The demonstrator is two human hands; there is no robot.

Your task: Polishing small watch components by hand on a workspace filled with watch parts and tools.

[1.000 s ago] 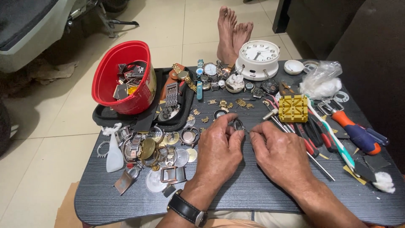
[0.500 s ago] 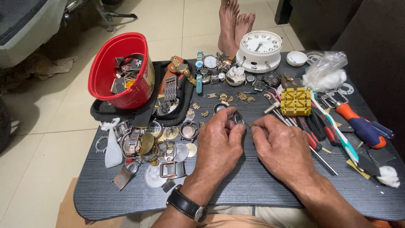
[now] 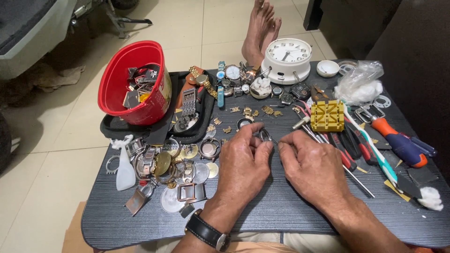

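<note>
A small metal ring [image 3: 265, 136] is pinched at the fingertips of the left hand [image 3: 243, 161], while the right hand [image 3: 315, 165] (fingers curled, seemingly gripping nothing) rests just beside it. Bare tabletop [image 3: 281, 211] lies nearer the body. Beyond the grip are one white clock [image 3: 286, 59], one red bowl [image 3: 136, 84], one yellow block [image 3: 326, 115].

Both forearms reach in from the near edge of the surface [image 3: 281, 215], palms down, wrists low. The left hand [image 3: 243, 164] sits near the middle, fingers curled, thumb and forefinger pinched together at the tips. The right hand [image 3: 311, 168] lies just beside it, fingers bent inward toward the left fingertips.
</note>
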